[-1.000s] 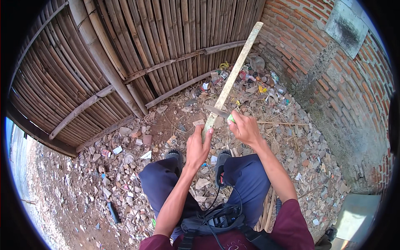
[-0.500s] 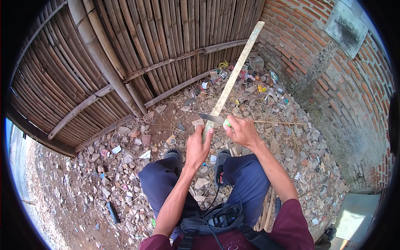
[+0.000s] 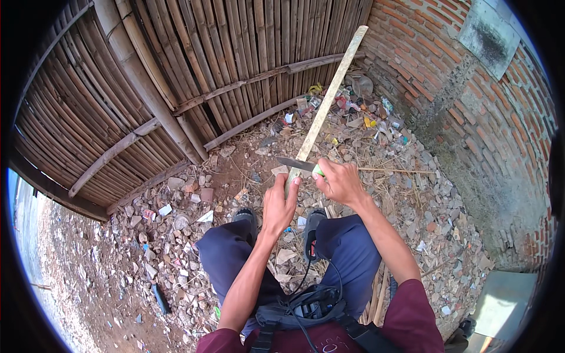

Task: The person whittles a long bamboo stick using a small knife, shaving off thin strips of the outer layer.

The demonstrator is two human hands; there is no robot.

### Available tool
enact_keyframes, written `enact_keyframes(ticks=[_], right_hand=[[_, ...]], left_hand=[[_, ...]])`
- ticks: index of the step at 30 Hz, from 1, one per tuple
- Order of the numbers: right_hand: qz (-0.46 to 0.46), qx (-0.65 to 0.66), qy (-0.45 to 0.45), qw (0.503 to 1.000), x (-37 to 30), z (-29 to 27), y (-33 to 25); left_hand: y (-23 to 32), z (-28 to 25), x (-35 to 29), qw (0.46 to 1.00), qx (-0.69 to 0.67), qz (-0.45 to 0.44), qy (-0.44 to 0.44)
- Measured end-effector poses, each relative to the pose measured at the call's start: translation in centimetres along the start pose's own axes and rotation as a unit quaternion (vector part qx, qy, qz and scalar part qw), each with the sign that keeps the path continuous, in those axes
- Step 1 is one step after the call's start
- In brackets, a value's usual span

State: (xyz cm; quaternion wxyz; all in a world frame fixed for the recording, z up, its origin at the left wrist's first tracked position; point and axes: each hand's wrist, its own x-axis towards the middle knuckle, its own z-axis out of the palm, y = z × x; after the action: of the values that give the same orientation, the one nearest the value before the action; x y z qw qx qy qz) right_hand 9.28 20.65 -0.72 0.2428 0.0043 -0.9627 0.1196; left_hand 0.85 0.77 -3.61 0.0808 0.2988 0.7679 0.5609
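My left hand point(image 3: 279, 206) is closed around the near end of a long, pale bamboo strip point(image 3: 328, 101), which slants up and away to the right. In my right hand point(image 3: 341, 183) is a knife with a green handle point(image 3: 318, 171). The dark knife blade point(image 3: 294, 163) lies across the strip just beyond my left fingers, its tip pointing left. Both hands are close together above my knees. My right fingers hide part of the handle.
A bamboo slat wall point(image 3: 247, 53) stands ahead and to the left, meeting a brick wall point(image 3: 465, 117) on the right. Stones and litter point(image 3: 365, 120) cover the ground. A thin stick point(image 3: 397, 171) lies beyond my right hand, and bamboo pieces point(image 3: 378, 297) lie beside my right leg.
The strip's far end has shifted slightly left and up. The knife and my right hand have moved a little left and away, with the blade still across the strip.
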Motion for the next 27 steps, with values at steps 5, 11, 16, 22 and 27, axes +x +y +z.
enact_keyframes(ticks=[5,11,16,22,27], right_hand=[[0.002,0.003,0.016,1.000,0.1,0.3,0.3],[-0.012,-0.014,0.045,0.999,0.8,0.1,0.2],[0.104,-0.009,0.080,0.991,1.4,-0.5,3.0],[0.101,-0.061,0.237,0.964,2.3,-5.8,8.1],[0.227,0.175,0.264,0.921,0.1,-3.9,5.7]], left_hand=[[0.4,-0.1,0.2,1.000,0.004,-0.016,-0.015],[0.6,-0.3,0.0,1.000,-0.008,-0.007,-0.002],[0.9,-0.8,-0.2,0.999,-0.014,-0.011,-0.026],[1.1,-1.6,-1.5,0.997,-0.033,-0.028,-0.057],[1.3,-1.6,-1.1,0.998,-0.018,-0.054,-0.026]])
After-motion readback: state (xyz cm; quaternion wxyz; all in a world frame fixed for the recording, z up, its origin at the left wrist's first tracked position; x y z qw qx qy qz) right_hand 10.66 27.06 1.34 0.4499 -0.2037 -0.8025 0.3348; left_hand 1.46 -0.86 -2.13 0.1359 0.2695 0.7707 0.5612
